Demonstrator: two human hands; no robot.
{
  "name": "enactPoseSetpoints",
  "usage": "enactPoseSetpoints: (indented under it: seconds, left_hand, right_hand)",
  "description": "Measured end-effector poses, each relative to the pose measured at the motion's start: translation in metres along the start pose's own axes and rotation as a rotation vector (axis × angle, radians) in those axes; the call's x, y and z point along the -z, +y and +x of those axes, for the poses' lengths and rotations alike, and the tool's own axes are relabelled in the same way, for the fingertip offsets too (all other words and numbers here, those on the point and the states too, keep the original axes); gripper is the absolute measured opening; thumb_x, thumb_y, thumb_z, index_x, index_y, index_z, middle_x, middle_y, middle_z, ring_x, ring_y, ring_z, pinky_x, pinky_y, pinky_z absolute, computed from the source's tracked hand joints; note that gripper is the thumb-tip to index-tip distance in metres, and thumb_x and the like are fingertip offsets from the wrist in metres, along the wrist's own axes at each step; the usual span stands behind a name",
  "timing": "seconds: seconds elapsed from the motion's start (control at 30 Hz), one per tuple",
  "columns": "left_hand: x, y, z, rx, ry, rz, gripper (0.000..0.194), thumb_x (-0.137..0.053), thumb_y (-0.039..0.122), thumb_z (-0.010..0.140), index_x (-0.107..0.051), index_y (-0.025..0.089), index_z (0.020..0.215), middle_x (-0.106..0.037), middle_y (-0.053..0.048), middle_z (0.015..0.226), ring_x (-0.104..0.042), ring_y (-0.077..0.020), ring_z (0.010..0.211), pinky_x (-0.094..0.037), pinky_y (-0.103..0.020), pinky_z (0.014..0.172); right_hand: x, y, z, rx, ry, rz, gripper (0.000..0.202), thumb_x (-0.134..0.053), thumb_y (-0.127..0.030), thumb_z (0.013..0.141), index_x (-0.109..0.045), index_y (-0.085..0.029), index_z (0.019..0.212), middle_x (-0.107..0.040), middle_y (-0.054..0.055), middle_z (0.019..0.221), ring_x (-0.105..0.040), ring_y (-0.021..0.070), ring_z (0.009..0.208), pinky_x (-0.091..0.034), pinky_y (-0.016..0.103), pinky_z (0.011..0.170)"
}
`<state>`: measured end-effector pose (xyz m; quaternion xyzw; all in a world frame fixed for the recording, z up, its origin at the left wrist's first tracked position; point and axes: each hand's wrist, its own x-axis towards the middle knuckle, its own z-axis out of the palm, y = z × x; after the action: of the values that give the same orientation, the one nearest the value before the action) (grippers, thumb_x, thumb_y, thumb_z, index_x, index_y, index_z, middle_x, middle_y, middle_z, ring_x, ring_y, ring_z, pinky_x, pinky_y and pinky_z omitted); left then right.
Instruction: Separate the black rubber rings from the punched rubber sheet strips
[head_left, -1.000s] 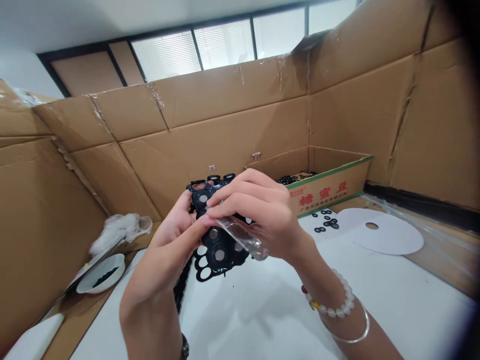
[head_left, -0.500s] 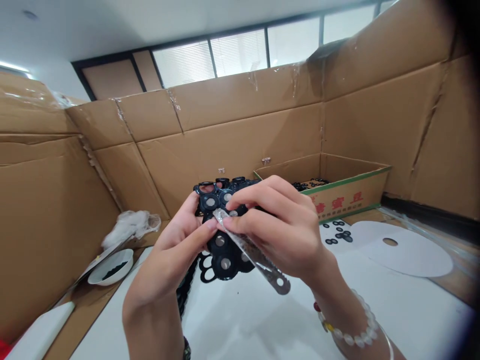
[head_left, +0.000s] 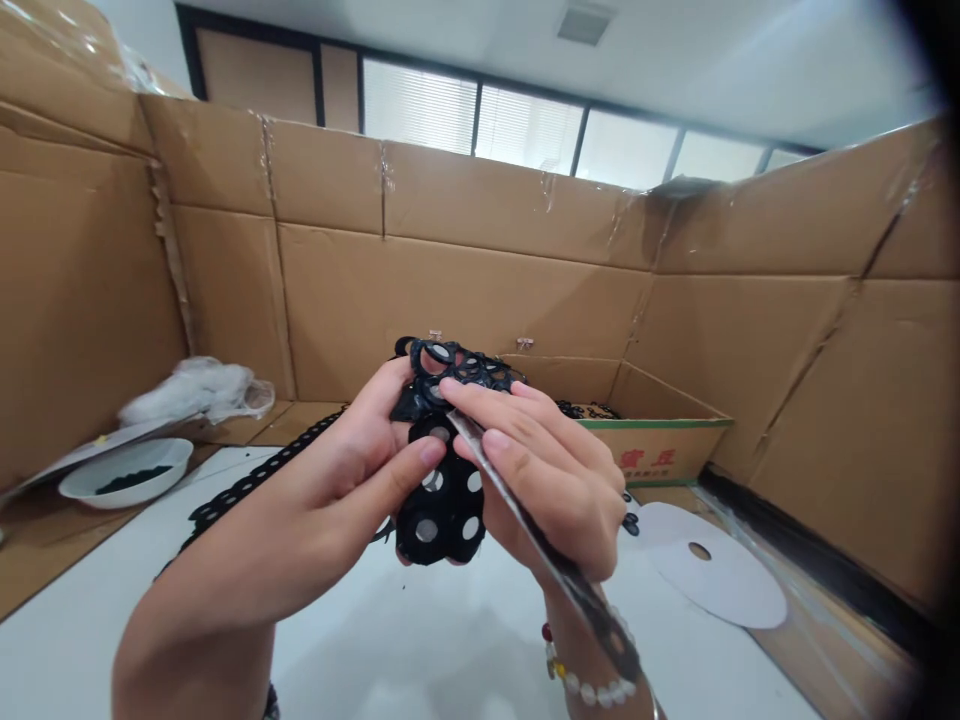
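A black sheet of joined rings, with round holes and shiny raised rims, is held up in front of me. My left hand grips its left side, thumb on the front face. Pinched in my right hand is a thin metal strip like a steel ruler, with a hole at its rounded lower end. Its upper tip touches or lies very near the sheet's middle, beside my left thumb. My right fingertips rest against the sheet's upper part, which folds back and is partly hidden.
A cardboard box with black rings in it stands at the back right. On the right lies a white disc with a centre hole. A white bowl and a clear plastic bag are at left, near a black perforated strip. Cardboard walls surround the table.
My view has tilted and shifted. The ruler-like strip now points more steeply down toward me, seen nearly edge-on. The black sheet has turned, its lower part facing me more squarely.
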<state>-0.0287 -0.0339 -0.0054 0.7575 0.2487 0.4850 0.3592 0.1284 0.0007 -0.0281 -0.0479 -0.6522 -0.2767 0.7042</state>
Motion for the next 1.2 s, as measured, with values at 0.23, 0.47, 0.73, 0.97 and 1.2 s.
enactPoseSetpoints:
  seconds: [0.23,0.47,0.73,0.97,1.2]
  left_hand:
    - [-0.005,0.008,0.000,0.086,-0.013,-0.093,0.040,-0.067,0.017,0.088,-0.059,0.026,0.125,-0.058,0.002,0.074,-0.049,-0.0127,0.060,-0.043,-0.019,0.051]
    - [-0.004,0.002,-0.003,0.138,0.011,-0.254,0.056,-0.072,0.007,0.080,-0.059,0.027,0.131,-0.057,0.003,0.066,-0.053,-0.0162,0.060,-0.044,-0.022,0.053]
    - [-0.007,-0.001,-0.003,0.194,-0.045,-0.046,0.065,-0.062,0.036,0.091,-0.034,0.030,0.149,-0.058,0.001,0.070,-0.051,-0.0172,0.058,-0.041,-0.024,0.050]
    - [-0.012,0.011,-0.004,0.225,-0.200,0.003,0.059,-0.048,0.038,0.097,-0.028,0.022,0.150,-0.045,0.003,0.063,-0.040,-0.0154,0.054,-0.035,-0.027,0.050]
    - [-0.013,0.007,-0.003,0.288,-0.154,-0.066,0.055,-0.049,0.042,0.096,-0.031,0.022,0.144,-0.035,0.005,0.063,-0.028,-0.0128,0.052,-0.022,-0.027,0.045]
  right_hand:
    - [0.003,0.004,0.000,-0.117,0.063,0.158,0.017,-0.066,-0.009,0.085,-0.064,-0.024,0.095,-0.080,0.004,0.087,-0.077,0.0204,0.082,-0.063,0.033,0.080]
    - [-0.001,0.005,0.001,-0.251,0.147,0.371,0.031,-0.068,0.000,0.079,-0.070,-0.022,0.101,-0.077,0.001,0.080,-0.077,0.0229,0.081,-0.062,0.033,0.060]
    - [-0.001,0.000,0.012,-0.425,0.278,0.444,0.021,-0.070,-0.002,0.081,-0.063,-0.022,0.084,-0.069,-0.004,0.075,-0.075,0.0177,0.066,-0.060,0.030,0.053]
    - [0.018,0.007,0.013,-0.587,0.333,0.506,0.021,-0.075,-0.006,0.075,-0.062,-0.022,0.075,-0.050,-0.007,0.059,-0.070,0.0160,0.055,-0.060,0.028,0.053]
    - [0.014,0.003,0.011,-0.581,0.298,0.480,0.025,-0.071,0.000,0.075,-0.061,-0.022,0.077,-0.060,-0.006,0.063,-0.071,0.0179,0.059,-0.064,0.032,0.058]
